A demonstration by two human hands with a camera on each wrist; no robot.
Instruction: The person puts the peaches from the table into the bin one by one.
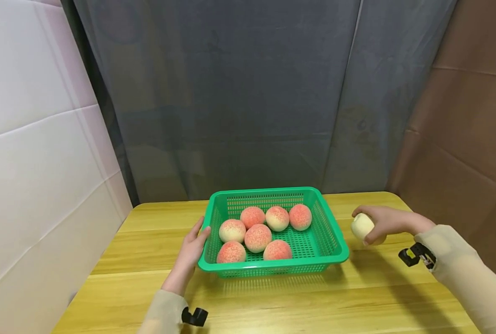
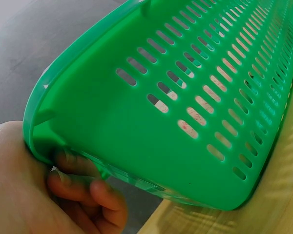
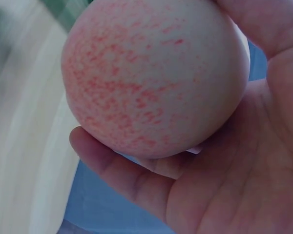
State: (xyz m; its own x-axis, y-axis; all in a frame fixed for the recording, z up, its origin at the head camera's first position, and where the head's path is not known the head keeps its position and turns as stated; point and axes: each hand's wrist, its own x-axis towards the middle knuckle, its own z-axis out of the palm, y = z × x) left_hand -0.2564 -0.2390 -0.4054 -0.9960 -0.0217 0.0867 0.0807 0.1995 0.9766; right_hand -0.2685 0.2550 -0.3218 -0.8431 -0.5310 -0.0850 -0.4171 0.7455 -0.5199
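Left hand curls its fingers under the rim of the green perforated plastic basket, steadying it on the yellow wooden table. Right hand cups a pale pink-speckled peach just beside the basket, which has seven more peaches.

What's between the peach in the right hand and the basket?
Nothing visible. The right hand holds the peach just right of the basket, with only bare table between. The basket's right side is free; the left hand grips its left rim.
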